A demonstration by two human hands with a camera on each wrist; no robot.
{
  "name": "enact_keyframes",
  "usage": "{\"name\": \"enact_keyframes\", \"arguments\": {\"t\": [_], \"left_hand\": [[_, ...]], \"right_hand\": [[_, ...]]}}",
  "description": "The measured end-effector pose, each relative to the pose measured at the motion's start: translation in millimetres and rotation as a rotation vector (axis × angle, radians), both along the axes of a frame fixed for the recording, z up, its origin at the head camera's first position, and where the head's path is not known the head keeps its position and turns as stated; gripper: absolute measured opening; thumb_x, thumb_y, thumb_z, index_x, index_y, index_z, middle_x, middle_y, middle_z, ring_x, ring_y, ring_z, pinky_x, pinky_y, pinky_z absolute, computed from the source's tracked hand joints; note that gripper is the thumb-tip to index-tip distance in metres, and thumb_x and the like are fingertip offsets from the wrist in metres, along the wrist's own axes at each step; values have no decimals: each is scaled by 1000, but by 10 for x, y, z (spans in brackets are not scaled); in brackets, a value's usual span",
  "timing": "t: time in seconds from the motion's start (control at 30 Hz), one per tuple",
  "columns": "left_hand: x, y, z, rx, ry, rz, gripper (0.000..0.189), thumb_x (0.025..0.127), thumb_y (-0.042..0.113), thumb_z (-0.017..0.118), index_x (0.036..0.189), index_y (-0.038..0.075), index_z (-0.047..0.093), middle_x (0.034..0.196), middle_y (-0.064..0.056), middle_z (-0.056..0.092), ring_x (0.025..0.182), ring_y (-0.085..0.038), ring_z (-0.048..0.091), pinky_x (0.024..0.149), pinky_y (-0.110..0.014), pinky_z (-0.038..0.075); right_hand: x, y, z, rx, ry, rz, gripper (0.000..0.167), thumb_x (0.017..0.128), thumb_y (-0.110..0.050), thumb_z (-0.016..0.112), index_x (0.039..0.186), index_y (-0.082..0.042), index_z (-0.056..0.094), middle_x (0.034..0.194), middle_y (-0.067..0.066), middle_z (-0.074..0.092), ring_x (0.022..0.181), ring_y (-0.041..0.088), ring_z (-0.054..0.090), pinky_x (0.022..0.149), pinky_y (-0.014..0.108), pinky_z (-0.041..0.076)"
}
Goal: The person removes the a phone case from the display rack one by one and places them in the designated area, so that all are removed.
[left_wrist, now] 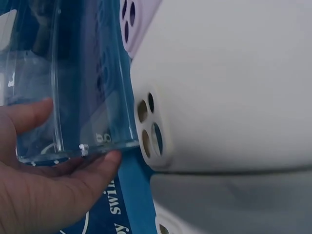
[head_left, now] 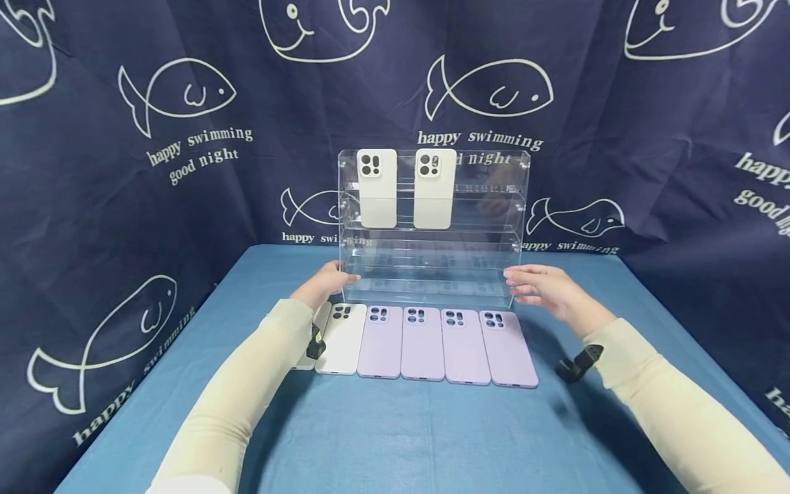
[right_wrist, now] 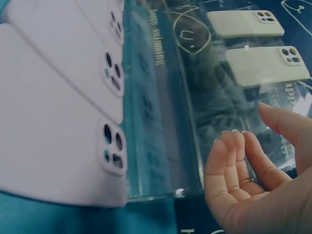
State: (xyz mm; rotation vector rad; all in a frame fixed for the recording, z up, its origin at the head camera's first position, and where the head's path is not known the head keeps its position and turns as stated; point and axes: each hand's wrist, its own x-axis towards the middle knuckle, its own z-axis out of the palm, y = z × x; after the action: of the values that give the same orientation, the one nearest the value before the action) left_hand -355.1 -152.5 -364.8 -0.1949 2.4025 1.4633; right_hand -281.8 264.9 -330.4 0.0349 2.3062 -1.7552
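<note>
A clear acrylic tiered display stand (head_left: 432, 264) stands on the table. My left hand (head_left: 324, 283) grips its left side edge, with fingers and thumb on either side of the panel in the left wrist view. Beside the right edge is my right hand (head_left: 549, 291), its fingers loosely bent and holding nothing; in the right wrist view its fingertips overlap the clear panel. Two cream phone cases (head_left: 378, 192) (head_left: 435, 192) lean upright on the upper tier, at its left and middle.
In front of the stand lies a row of phone cases: several lilac ones (head_left: 422, 346) and, at the left, two cream ones (head_left: 341, 343), one partly hidden by my left wrist. A blue cloth (head_left: 401, 439) covers the table. Behind hangs a navy curtain (head_left: 345, 103) with fish drawings.
</note>
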Motion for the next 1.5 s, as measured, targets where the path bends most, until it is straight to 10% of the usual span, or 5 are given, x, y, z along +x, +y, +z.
{"name": "enact_keyframes", "arguments": {"t": [0.47,0.87,1.5], "left_hand": [[16,4,44,-27,-16,28,77,98,22,57,155,3,9,160,-19,20,145,-37,27,122,-49,25],[-29,23,87,-10,-35,7,80,97,20,59,155,4,7,161,-18,14,145,-35,27,122,-45,26],[10,54,51,12,-52,14,78,98,19,58,155,3,7,161,-17,16,146,-33,25,122,-43,27]], "right_hand": [[-113,-228,323,-158,62,-20,8,92,-22,68,98,-20,64,84,-12,69,80,9,66,77,20,60],[-165,-389,611,-176,121,-41,45,90,-23,71,126,-3,52,84,-11,70,81,6,68,85,21,59],[-297,-617,822,-216,199,-99,34,90,-19,71,117,-4,59,83,-8,71,83,10,68,84,22,59]]}}
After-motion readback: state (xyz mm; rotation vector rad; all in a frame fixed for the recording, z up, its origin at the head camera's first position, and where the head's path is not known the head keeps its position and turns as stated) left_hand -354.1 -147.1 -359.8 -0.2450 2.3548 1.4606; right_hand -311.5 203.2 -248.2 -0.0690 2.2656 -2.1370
